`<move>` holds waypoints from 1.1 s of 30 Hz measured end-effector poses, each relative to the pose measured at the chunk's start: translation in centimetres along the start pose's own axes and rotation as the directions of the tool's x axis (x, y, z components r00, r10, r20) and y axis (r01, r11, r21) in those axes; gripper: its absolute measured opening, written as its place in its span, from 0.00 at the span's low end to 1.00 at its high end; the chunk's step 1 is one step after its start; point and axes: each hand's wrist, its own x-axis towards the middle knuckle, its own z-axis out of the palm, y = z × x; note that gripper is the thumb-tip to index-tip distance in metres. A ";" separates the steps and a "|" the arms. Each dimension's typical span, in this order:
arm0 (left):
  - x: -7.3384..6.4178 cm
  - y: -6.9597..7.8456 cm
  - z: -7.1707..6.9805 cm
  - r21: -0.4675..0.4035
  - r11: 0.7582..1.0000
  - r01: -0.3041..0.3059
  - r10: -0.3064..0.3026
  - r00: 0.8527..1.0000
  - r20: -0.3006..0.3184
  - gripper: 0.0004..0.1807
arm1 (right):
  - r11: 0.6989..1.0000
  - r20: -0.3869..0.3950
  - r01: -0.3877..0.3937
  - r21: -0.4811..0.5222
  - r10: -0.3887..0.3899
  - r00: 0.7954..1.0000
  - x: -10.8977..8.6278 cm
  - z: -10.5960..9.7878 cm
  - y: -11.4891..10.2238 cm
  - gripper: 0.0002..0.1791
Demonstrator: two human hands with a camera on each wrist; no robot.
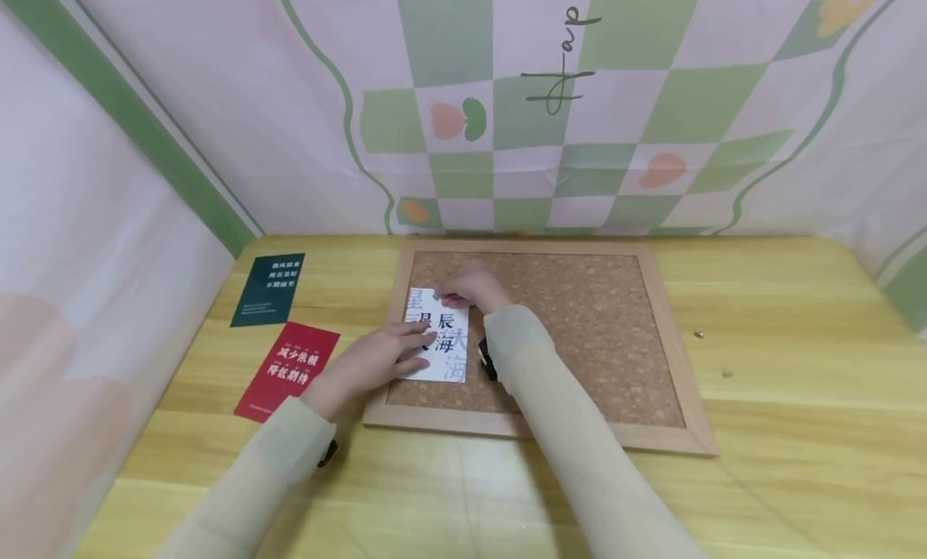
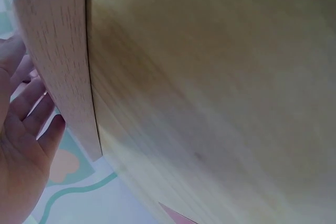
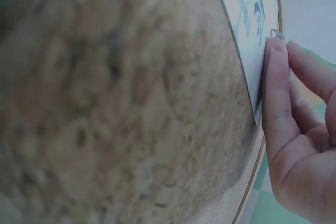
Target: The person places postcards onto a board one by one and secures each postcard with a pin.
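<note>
A white card with dark and pale printed characters lies on the left part of a wood-framed corkboard. My left hand rests across the card's left edge with its fingers fairly straight. At the card's top, my right hand pinches a small shiny thumbtack between thumb and finger. The right wrist view shows the tack's metal rim at the fingertips; its point is hidden. In the left wrist view, the left hand's fingers reach over the board's frame.
Left of the board, a dark green card and a red card lie on the wooden table. Two small tacks sit to the right, one metallic and one paler. A patterned cloth hangs behind.
</note>
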 end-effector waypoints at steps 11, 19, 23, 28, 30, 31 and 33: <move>-0.2 0.2 0.0 -0.005 1.000 0.010 -0.010 1.000 0.001 0.27 | 0.986 -0.065 0.067 -0.150 -0.078 0.995 -0.3 0.6 0.2 0.13; -0.1 0.1 0.1 -0.014 1.000 0.008 -0.008 1.000 -0.006 0.27 | 0.910 -0.043 0.110 -0.400 -0.138 0.989 -0.6 0.7 -0.4 0.11; -0.1 -0.1 0.3 -0.007 1.000 -0.002 0.002 1.000 -0.011 0.27 | 0.940 -0.022 0.110 -0.322 -0.123 0.992 -0.4 0.4 -0.2 0.11; 0.0 -0.2 0.4 -0.004 1.000 -0.007 0.007 1.000 -0.014 0.27 | 0.997 0.026 0.074 0.022 -0.074 0.997 0.0 -0.2 0.6 0.14; 0.0 -0.2 0.4 -0.007 1.000 -0.006 0.006 1.000 -0.012 0.27 | 0.993 0.035 0.063 0.095 -0.066 0.997 0.1 -0.3 0.7 0.15; 0.0 -0.2 0.4 -0.007 1.000 -0.004 0.004 1.000 -0.012 0.27 | 0.993 0.034 0.058 0.102 -0.062 0.997 0.0 -0.3 0.7 0.15; 0.0 -0.3 0.5 -0.008 1.000 -0.004 0.004 1.000 -0.013 0.27 | 0.995 0.025 0.055 0.087 -0.057 0.998 0.0 -0.3 0.6 0.15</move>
